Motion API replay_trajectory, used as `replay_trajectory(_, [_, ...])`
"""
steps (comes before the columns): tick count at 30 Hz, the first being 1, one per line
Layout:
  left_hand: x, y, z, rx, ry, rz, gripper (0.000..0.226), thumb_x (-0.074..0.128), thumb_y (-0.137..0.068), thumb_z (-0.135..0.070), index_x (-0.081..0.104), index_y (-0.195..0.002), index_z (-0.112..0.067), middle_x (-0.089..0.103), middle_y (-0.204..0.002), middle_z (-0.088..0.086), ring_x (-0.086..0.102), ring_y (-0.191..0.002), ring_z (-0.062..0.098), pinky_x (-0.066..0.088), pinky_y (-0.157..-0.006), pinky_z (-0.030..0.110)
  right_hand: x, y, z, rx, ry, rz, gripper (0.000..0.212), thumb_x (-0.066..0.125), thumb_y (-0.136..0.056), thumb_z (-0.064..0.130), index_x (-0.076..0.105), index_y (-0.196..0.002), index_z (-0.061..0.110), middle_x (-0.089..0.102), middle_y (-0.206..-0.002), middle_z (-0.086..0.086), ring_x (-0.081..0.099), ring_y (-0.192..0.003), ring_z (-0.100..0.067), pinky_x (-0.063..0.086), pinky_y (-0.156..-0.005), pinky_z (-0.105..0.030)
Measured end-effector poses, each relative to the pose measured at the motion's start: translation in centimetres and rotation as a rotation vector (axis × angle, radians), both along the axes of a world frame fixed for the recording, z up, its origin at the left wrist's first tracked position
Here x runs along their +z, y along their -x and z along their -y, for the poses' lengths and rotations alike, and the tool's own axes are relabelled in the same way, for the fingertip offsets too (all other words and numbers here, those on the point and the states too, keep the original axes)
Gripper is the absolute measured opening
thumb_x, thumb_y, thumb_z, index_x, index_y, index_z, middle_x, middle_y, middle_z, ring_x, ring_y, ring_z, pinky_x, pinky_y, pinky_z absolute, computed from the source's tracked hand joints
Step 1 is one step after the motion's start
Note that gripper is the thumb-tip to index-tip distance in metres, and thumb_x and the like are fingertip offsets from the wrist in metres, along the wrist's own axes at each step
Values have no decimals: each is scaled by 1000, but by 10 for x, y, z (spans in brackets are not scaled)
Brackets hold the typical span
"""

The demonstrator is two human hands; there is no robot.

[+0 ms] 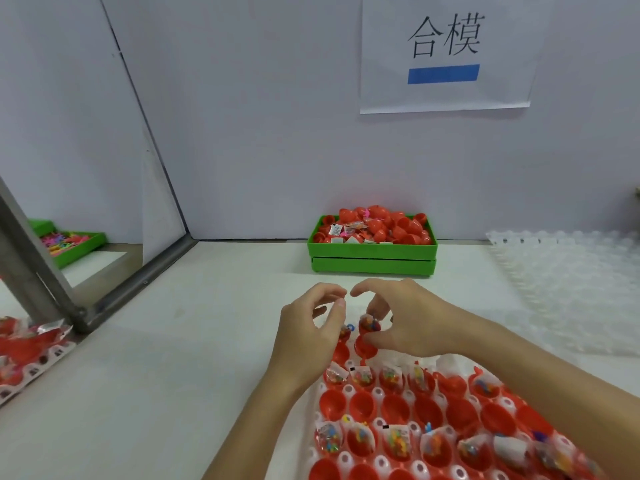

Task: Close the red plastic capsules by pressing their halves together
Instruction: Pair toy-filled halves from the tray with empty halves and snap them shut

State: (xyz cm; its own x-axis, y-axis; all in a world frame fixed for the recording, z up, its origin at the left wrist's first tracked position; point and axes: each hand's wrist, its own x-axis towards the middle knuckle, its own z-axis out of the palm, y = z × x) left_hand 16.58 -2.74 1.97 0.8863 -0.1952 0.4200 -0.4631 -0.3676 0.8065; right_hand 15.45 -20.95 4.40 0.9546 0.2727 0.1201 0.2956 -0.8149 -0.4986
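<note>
We see our right hand (405,317) pinching an open red capsule (367,336) at the tray's (346,389) far edge. Our left hand (311,327) hovers beside it, fingers loosely curled, holding nothing. Beyond the tray sits a green bin (372,259) of capsules.

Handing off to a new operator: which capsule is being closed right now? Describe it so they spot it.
Start at the green bin by the back wall and come toward the camera to the two hands. The capsule is under the right hand, at the tray's far edge, the only one being held.
</note>
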Motion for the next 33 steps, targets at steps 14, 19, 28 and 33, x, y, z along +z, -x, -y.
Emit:
replay_trajectory(14, [30,14,29,-155,-339,68,39,80,-79,-39,63,-113,-34,63,-102,-21,59,-91,-3,47,-76,10,31,18,30,-240,-129,16,46,72,-80,42,59,-122,28,68,-82,10,63,-64,3,40,-54,-10])
replay_trajectory(19, [36,26,41,-276,-219,51,14,75,-86,-24,69,-97,-29,70,-86,-15,65,-83,0,50,-73,8,38,53,49,-249,-340,19,29,69,-87,41,64,-112,28,71,-86,7,72,-69,-4,54,-61,-20])
replay_trajectory(28, [41,29,59,-391,-101,-68,20,74,-86,-15,74,-105,-20,74,-91,-9,69,-81,5,57,-77,19,16,88,77,-221,-597,39,22,68,-89,5,76,-99,23,77,-92,7,71,-81,-6,52,-72,-17])
replay_trajectory(33, [25,31,52,-379,-91,-74,23,75,-85,-15,75,-105,-27,74,-91,-16,70,-84,7,57,-80,20,6,87,82,-194,-742,-60,25,70,-86,-1,74,-102,18,78,-95,0,75,-91,-17,58,-77,-24])
